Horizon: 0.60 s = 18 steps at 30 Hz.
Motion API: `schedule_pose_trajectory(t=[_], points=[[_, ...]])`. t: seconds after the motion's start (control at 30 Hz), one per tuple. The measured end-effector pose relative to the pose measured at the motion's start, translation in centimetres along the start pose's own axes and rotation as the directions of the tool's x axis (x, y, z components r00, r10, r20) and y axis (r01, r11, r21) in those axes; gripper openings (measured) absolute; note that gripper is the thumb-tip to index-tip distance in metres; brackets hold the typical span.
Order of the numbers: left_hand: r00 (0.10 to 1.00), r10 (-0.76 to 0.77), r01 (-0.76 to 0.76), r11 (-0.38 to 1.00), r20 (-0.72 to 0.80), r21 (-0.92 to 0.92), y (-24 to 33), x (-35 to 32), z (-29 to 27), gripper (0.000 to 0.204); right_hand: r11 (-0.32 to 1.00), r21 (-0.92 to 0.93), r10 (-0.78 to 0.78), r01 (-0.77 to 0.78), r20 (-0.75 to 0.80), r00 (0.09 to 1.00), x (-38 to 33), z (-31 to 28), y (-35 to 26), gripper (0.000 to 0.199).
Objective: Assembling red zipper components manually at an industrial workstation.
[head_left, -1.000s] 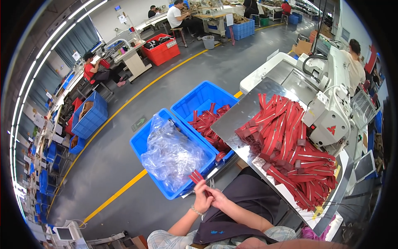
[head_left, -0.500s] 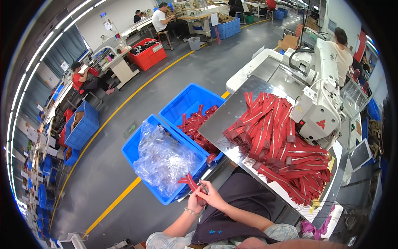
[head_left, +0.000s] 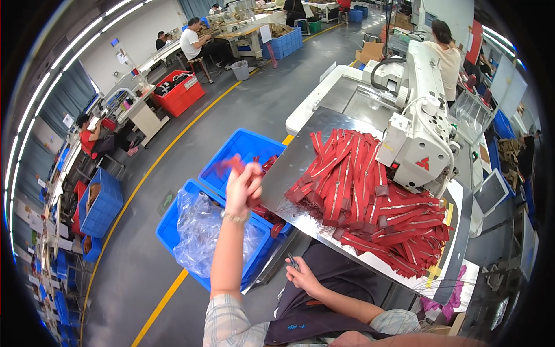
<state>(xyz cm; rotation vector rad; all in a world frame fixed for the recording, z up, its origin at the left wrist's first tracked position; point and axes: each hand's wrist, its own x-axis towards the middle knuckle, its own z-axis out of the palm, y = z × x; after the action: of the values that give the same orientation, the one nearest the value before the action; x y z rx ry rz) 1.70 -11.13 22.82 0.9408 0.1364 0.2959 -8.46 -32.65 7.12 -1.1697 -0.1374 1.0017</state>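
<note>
My left hand (head_left: 244, 188) is raised over the two blue bins, its fingers closed on a red zipper (head_left: 230, 165) that is blurred by motion. Low over my lap, my right hand (head_left: 304, 280) grips small dark thread snips (head_left: 293, 262), blades pointing up and away. More red zippers (head_left: 267, 164) lie in the far blue bin (head_left: 228, 148), partly hidden behind my left hand. A large heap of red zippers (head_left: 347, 185) with metal teeth and loose thread ends covers the metal plate (head_left: 300, 141) at my right.
Clear plastic bags (head_left: 202, 231) fill the near blue bin (head_left: 167, 229), close to my left forearm. A white sewing machine head (head_left: 425, 139) stands over the heap's right side. People sit at workbenches across the grey floor (head_left: 173, 150); another person (head_left: 444, 58) is behind the machine.
My hands were together over my lap with the zipper and snips. The left hand has swung up and forward with the zipper; the right stays low with the snips. The view has shifted.
</note>
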Motion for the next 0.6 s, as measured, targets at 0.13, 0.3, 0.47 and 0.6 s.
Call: schedule_pose_trajectory(t=[0.13,0.3,0.47,0.6], points=[[0.931,-0.2,0.123,0.96,0.305,0.252,-0.9,5.1,7.7,0.012,0.994,0.093,0.053,-0.052,-0.008,0.999,-0.7,-1.2,1.0,0.02],[0.834,-0.44,0.288,0.861,0.333,0.418,-6.7,6.1,11.5,0.068,0.988,0.142,0.059,-0.053,-0.039,0.997,-1.6,-2.8,1.0,0.016],[0.902,-0.216,-0.097,0.742,0.374,0.663,-5.5,5.1,7.6,0.073,0.976,0.212,0.059,-0.045,-0.063,0.996,-2.0,-3.9,0.9,0.016],[0.986,0.102,-0.167,0.627,0.133,0.761,-4.6,7.8,-0.1,0.063,0.976,0.209,0.076,-0.058,-0.081,0.994,-1.9,-5.3,1.4,0.016]])
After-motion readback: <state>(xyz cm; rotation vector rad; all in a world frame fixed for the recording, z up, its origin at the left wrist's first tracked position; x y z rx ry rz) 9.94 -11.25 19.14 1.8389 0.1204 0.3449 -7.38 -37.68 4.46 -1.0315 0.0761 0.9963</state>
